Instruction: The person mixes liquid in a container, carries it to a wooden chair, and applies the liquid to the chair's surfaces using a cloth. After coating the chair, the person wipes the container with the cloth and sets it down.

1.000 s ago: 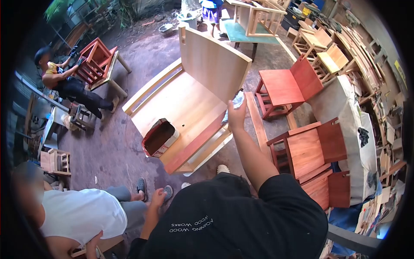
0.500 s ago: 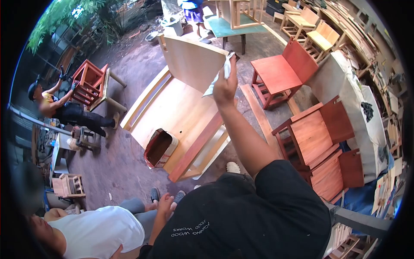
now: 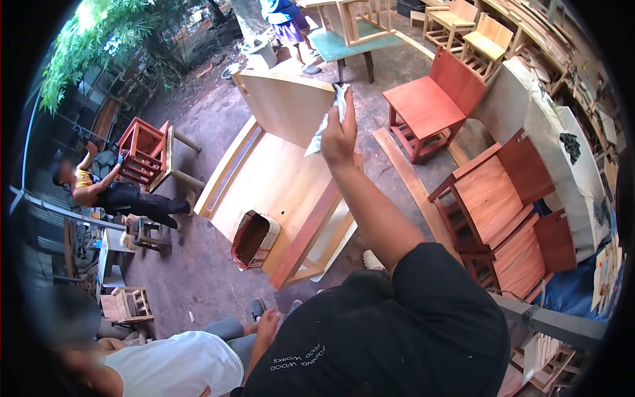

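My right hand (image 3: 339, 137) is closed on a white cloth (image 3: 318, 140), at the right edge of a pale wooden backrest (image 3: 284, 102). The backrest belongs to a wide, unpainted wooden chair (image 3: 291, 159) with a reddish front rail. A cut-open container (image 3: 254, 241), stained dark red inside, sits on the seat near its front. Low beside my black shirt, my left hand (image 3: 268, 325) hangs with its fingers loosely curled, and nothing shows in it. Part of that hand is turned away from view.
A person in a white top (image 3: 175, 360) is close at my left. Farther left, another person (image 3: 112, 188) handles a red chair (image 3: 142, 153) on a stand. Red-stained chairs (image 3: 430, 99) stand at right. Behind is a green table (image 3: 350, 45) bearing wooden furniture.
The view has shifted a little, so the chair and surroundings sit differently in it. My right hand stays on the cloth at the backrest's edge. The person at far left has moved an arm.
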{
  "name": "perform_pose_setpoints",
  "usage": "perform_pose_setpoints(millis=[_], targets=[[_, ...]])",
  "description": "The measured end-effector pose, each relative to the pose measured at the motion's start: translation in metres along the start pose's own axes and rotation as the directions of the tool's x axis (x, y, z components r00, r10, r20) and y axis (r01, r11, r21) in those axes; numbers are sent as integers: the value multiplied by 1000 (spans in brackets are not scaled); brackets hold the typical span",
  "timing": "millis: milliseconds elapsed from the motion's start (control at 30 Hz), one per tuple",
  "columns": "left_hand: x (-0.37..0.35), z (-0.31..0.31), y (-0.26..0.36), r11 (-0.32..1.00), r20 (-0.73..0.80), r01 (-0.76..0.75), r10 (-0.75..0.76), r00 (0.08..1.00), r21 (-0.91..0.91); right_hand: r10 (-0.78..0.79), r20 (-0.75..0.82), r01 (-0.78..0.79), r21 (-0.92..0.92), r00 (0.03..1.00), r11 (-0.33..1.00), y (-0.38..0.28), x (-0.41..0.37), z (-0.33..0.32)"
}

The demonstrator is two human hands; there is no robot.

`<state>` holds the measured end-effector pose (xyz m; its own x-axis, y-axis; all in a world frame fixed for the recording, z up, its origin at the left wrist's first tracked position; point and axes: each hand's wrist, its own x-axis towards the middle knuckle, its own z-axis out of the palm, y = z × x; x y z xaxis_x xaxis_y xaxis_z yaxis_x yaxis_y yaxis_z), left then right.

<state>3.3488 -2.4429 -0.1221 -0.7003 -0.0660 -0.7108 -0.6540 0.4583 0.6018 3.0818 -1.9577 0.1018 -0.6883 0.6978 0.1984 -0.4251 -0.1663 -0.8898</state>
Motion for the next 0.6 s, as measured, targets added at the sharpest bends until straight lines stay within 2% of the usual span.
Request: perform_pose_setpoints(millis=[67, 133, 200, 233, 333, 367, 433, 467, 533, 600], targets=[[-5, 3, 1, 999, -8, 15, -16, 1000, -51, -161, 27, 162, -44, 987, 986, -9, 6, 4], [-7, 3, 1, 998, -36, -31, 33, 999, 53, -321, 60, 325, -82, 945, 942, -14, 11, 7], [-10, 5, -1, 999, -25, -27, 28, 999, 43, -189, 58, 192, -50, 980, 980, 4, -7, -6], [-11, 4, -1, 999, -10, -22, 22, 1000, 31, -190, 55, 193, -45, 980, 980, 19, -14, -14], [-2, 0, -21, 991, -31, -104, 107, 994, 81, 12, 23, -4, -319, 1000, 948, 68, -26, -42], [-5, 0, -17, 991, -32, -106, 109, 994, 81, 11, 24, -3, -318, 1000, 948, 72, -24, -48], [-17, 1, -10, 994, -32, -85, 88, 996, 72, -20, -33, 20, -13, 999, 1000, 76, -22, -58], [-18, 2, -12, 994, -39, -85, 88, 995, 64, 25, 9, -26, 87, 1000, 996, 69, -18, -64], [-16, 4, -17, 999, -75, -50, 51, 996, 11, 54, 62, -62, 130, 997, 990, 50, -11, -76], [-20, 7, -16, 999, -85, -39, 37, 996, -22, 37, 127, -45, 61, 991, 997, 21, -5, -84]])
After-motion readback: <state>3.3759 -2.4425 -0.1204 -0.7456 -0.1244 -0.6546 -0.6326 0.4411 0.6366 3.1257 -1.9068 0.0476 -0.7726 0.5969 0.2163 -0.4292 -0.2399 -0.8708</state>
